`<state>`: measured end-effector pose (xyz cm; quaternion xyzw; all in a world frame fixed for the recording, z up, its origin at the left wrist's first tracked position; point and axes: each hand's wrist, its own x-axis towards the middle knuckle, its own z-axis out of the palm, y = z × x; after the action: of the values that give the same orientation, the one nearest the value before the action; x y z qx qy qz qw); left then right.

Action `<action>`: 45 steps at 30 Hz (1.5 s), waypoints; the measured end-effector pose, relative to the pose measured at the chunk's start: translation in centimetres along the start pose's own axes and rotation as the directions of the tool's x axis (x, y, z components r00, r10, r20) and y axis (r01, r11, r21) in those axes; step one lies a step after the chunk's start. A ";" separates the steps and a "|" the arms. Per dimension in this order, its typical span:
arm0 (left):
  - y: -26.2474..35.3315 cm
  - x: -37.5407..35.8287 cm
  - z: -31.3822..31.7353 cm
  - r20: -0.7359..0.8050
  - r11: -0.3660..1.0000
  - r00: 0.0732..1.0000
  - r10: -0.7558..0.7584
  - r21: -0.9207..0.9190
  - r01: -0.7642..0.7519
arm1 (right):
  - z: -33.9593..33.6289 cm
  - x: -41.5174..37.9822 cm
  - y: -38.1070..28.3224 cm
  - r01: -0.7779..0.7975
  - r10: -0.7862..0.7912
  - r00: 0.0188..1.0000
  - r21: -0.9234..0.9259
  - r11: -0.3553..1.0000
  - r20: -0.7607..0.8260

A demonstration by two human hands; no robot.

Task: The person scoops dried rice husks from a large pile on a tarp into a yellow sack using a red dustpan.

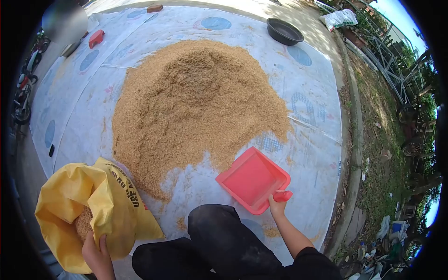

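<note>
A large heap of light-brown husk-like grain (200, 98) lies on a white printed sheet (317, 154). My right hand (277, 205) is closed round the handle of a red dustpan (252, 179). The pan is empty, and its front edge is beside the lower right edge of the heap. At the lower left stands a yellow sack (114, 200) with dark lettering, its mouth open and some of the same grain inside. My left hand (97, 254) pinches the rim of the sack between thumb and fingers.
My knees (224, 238) are at the bottom centre. A black basin (284, 31) sits at the sheet's far right, a red object (96, 39) at its far left, a brick (154, 8) at the far edge. A small black object (52, 150) lies left. Motorbikes (23, 98) stand beyond.
</note>
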<state>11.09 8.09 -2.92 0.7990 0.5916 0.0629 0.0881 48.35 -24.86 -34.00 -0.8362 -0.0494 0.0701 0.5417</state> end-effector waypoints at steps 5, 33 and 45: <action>-0.5 -1.1 0.9 -0.116 0.994 0.993 -0.005 -0.113 -0.009 | 10.4 2.6 0.7 0.038 -0.038 0.999 -0.004 0.999 0.032; -0.8 -3.3 0.7 -0.122 0.978 0.984 -0.128 -0.182 0.105 | 16.3 3.3 -3.4 0.126 -0.151 0.962 0.119 0.985 0.229; 1.1 -2.8 1.0 -0.126 0.983 0.986 -0.109 -0.160 0.088 | 20.3 3.8 -4.9 0.114 -0.119 0.960 0.035 0.993 0.255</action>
<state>11.52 5.07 -3.69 0.7533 0.6285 0.1575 0.1125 48.58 -3.98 -37.96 -0.8104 -0.1674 0.1461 0.5421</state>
